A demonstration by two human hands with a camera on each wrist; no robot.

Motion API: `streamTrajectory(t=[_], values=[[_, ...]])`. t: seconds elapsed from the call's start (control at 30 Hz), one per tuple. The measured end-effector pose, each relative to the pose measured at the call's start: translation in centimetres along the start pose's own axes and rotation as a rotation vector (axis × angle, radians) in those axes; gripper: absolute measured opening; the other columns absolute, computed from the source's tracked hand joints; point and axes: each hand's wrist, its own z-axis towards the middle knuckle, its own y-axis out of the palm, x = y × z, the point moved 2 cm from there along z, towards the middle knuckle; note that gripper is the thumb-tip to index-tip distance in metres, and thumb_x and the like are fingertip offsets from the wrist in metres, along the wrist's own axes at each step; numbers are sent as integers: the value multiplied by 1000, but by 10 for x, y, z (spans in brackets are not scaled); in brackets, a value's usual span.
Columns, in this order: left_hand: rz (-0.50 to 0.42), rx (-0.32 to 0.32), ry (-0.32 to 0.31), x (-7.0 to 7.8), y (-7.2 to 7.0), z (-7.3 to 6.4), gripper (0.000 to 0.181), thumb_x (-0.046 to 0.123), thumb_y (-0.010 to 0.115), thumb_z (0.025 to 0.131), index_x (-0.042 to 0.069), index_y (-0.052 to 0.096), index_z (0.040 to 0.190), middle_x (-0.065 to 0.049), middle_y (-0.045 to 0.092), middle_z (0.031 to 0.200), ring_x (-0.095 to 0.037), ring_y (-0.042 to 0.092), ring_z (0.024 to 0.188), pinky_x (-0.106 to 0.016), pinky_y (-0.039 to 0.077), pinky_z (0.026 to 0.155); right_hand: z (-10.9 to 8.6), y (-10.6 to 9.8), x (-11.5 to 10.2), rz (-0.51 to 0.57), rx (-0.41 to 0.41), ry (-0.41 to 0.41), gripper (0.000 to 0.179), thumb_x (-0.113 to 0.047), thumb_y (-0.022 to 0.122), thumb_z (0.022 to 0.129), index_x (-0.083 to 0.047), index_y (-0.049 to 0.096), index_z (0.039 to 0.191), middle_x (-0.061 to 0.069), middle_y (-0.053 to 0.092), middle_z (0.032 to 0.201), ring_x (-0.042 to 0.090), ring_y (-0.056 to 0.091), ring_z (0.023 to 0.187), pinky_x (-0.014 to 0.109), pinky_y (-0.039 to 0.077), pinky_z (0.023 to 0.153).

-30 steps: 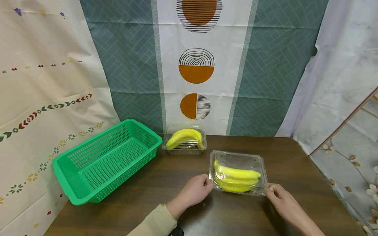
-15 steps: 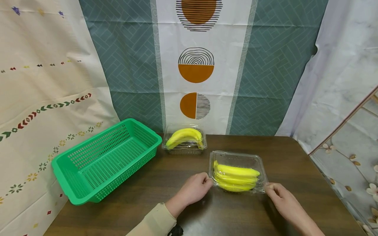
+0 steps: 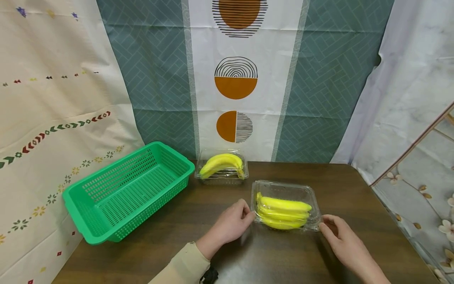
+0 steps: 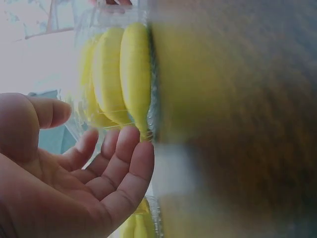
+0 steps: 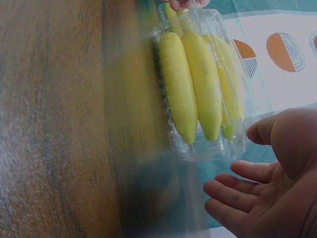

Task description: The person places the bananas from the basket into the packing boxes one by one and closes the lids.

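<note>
A clear plastic clamshell box with a bunch of yellow bananas in it lies on the table. At the box's near left corner is my left hand, thumb and fingers apart and loosely bent. My right hand is at the near right corner, its fingers relaxed and thumb spread away in the right wrist view. Neither hand grips the box; whether fingertips still touch it I cannot tell. Farther back stands a second clear box with bananas.
To the left stands a long green plastic basket with slotted walls. The brown wooden table ends at a patterned cloth behind. More cloth hangs at both sides.
Both hands have loosened from the box's near corners, with thumbs and fingers parting. The box's near edge looks slightly shifted; the second box and the basket stay in place.
</note>
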Motion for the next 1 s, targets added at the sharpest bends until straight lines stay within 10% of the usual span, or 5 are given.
streamTrajectory(t=[0.5,1.0], values=[[70,63,54,18,-3,-9,35,30,70,110,10,57,135,-10,58,131,-16,56,73,-35,50,68,-13,11,-21,-218,202,-231,72,-43,61,115,3,38,167,33,37,167,59,41,148,78,43,104],[297,77,201,31,4,-21,64,38,69,111,12,48,165,-15,49,163,-30,61,138,-52,60,99,-24,20,-34,-312,279,-361,74,-31,76,108,-5,42,169,23,38,173,52,40,153,77,45,104]])
